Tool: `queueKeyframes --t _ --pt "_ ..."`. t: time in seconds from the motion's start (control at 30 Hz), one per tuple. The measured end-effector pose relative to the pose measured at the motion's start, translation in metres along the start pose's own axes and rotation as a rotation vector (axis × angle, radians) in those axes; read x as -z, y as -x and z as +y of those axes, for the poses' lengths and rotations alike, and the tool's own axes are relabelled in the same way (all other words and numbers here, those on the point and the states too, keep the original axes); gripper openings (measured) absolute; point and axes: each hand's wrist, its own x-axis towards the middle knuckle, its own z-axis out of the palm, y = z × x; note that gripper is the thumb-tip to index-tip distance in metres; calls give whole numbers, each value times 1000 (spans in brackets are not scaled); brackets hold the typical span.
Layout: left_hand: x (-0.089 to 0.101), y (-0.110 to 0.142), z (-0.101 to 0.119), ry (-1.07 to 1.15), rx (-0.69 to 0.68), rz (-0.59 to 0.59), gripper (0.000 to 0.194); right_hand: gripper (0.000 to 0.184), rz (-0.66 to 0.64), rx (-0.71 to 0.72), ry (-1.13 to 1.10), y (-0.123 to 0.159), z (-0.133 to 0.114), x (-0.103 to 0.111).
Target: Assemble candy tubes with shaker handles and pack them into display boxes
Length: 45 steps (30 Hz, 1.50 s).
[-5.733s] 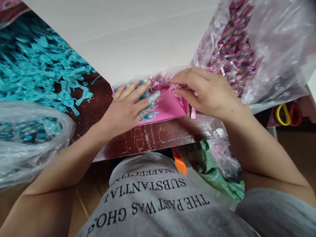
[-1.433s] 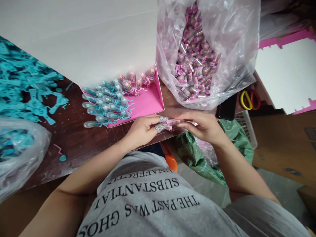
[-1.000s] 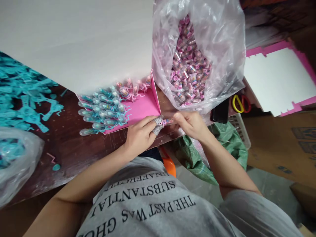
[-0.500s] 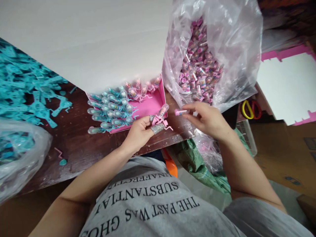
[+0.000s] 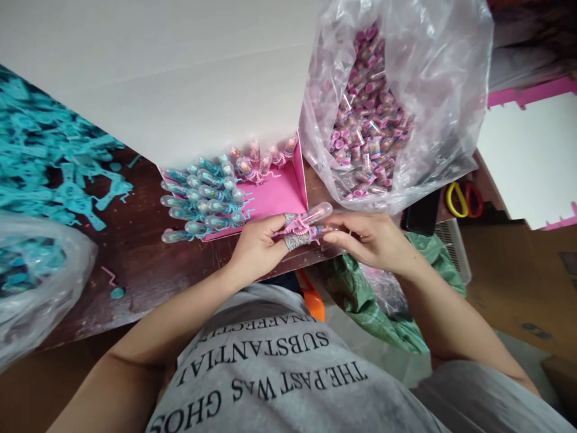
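My left hand [image 5: 256, 249], with grey wrapping on thumb and finger, pinches a pink plastic toy piece [image 5: 297, 225]. A clear round-ended tube [image 5: 318, 211] sticks out of it to the right. Against the same piece, the fingertips of my right hand [image 5: 381, 242] hold a second clear tube [image 5: 325, 230] with coloured bits inside. Whether this tube is seated in the piece, I cannot tell. Just behind my hands is an open pink box [image 5: 277, 193]. Several teal tube toys [image 5: 210, 192] fill its left side, and several pink ones [image 5: 255, 161] stand at its back right.
A plastic bag [image 5: 433, 120] of pink-capped tubes stands right of the box. Teal plastic pieces [image 5: 49, 156] are heaped at left, behind another bag [image 5: 83, 282]. Scissors [image 5: 463, 199] and a black phone [image 5: 421, 213] lie at right. A green sack [image 5: 401, 325] hangs below the table edge.
Earlier my right hand was in the box. Half a second ago it held a pink-capped tube apart from the left hand; now that tube meets the pink piece in my left hand.
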Motion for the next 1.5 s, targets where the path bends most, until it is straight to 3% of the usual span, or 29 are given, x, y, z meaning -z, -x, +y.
queueKeyframes --t 0.13,0.23,0.33,0.37,0.47,0.53,0.67,0.8,0.97,1.23,1.37,1.5 --pt "5 4 5 -127 -126 13 11 52 -100 -174 -276 1 -4 2" --pt "8 4 10 -5 -18 6 11 36 -33 -123 -213 5 1 9" --pt "9 6 20 165 121 -49 19 89 35 47 -96 4 6 18" --pt "9 7 24 214 154 -95 22 93 8 112 -81 2 5 20" --pt "15 11 39 231 169 -245 28 65 -125 310 -65 -11 -3 28" --pt "30 8 48 78 55 -248 29 44 -142 370 -40 -24 -10 35" --pt "77 -20 48 -555 -241 11 27 22 71 207 160 -58 -5 43" --pt "107 -50 23 -978 -277 -50 36 24 161 39 277 -97 26 15" --pt "111 -48 6 -1005 -271 -28 41 40 174 99 309 -123 56 -17" --pt "114 -45 11 -1000 -265 -44 43 41 52 216 374 -144 75 4" --pt "116 -46 9 -974 -279 -47 37 35 97 201 444 -146 72 -2" --pt "105 -52 20 -949 -286 31 28 36 146 156 434 -137 55 -10"
